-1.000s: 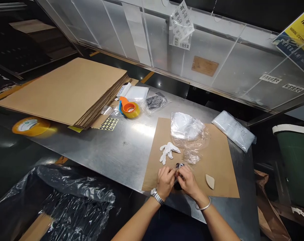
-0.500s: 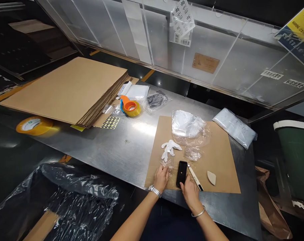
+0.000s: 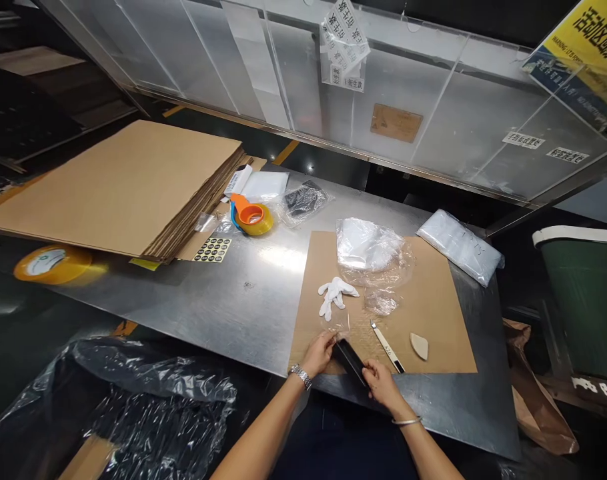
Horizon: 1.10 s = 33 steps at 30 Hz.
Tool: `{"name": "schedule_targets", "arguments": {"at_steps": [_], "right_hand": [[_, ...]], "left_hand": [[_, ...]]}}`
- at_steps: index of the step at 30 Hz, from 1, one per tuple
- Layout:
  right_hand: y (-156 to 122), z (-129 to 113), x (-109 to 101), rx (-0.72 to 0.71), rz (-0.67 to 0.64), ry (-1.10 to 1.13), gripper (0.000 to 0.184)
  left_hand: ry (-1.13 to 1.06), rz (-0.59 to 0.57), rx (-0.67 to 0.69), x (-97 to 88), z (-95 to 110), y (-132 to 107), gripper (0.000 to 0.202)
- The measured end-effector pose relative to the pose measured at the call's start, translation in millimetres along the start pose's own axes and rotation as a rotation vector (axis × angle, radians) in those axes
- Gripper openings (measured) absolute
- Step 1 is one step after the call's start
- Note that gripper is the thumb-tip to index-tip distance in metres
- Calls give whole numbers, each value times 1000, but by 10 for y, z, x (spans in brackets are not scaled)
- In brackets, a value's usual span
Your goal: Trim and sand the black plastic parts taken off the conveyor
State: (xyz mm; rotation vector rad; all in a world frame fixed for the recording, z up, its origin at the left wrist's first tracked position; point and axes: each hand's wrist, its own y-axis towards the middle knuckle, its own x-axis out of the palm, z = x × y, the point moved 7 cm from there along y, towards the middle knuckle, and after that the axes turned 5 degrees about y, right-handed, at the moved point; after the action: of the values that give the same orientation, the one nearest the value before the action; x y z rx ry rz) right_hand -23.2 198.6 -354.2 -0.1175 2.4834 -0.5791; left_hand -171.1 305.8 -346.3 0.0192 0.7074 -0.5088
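Note:
Both my hands grip a flat black phone-like slab [image 3: 350, 360], tilted over the near edge of a brown cardboard sheet [image 3: 433, 313]. My left hand [image 3: 317, 352] pinches its upper end together with a clear plastic sleeve [image 3: 356, 330] spread over the sheet. My right hand [image 3: 378, 381] closes on its lower end. A thin white-handled blade tool [image 3: 387, 347] lies just right of the slab, with a beige wedge [image 3: 419, 345] beyond it. A white cloth glove [image 3: 335, 295] lies further back on the sheet.
Clear bags [image 3: 371, 250] and a white packet [image 3: 458, 245] lie at the back of the steel table [image 3: 233, 300]. A cardboard stack [image 3: 118, 183], an orange tape dispenser [image 3: 251, 215], a sticker sheet [image 3: 212, 249] and a yellow tape roll [image 3: 51, 263] are left. A green bin [image 3: 586, 293] stands right.
The black slab lay flat on the cardboard half a second ago; now both hands have lifted and tilted it at the sheet's near edge. The blade tool stays on the sheet.

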Motion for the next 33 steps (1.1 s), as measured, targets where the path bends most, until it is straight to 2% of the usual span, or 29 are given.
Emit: {"name": "schedule_targets", "arguments": {"at_steps": [3, 6, 9, 12, 17, 21, 25, 28, 30, 33], "right_hand": [[19, -12, -51, 30, 89, -78, 25], [-17, -140, -61, 56, 162, -182, 23], [-42, -327, -5, 52, 169, -255, 23], [-14, -448, -16, 59, 176, -276, 29], [11, -500, -288, 154, 288, -246, 29], [-148, -596, -572, 189, 330, -209, 29], [-473, -665, -920, 137, 325, -58, 20], [-779, -601, -1168, 88, 333, 116, 17], [-977, -466, -1292, 74, 339, 262, 17], [-1246, -109, -1409, 91, 352, 537, 20]], "left_hand": [[59, -13, 17, -4, 62, -59, 34], [158, 6, 10, 16, 189, -151, 26], [267, 18, 38, 53, 384, -239, 27], [342, -25, 141, 81, 603, -304, 23], [448, -67, 222, -58, 820, -315, 29], [510, -132, 271, -147, 1075, -280, 29], [561, -208, 319, -145, 1444, -245, 24], [589, -264, 363, -57, 1743, -237, 22], [598, -301, 402, 51, 1966, -258, 21], [577, -359, 478, 283, 2369, -347, 23]]}}
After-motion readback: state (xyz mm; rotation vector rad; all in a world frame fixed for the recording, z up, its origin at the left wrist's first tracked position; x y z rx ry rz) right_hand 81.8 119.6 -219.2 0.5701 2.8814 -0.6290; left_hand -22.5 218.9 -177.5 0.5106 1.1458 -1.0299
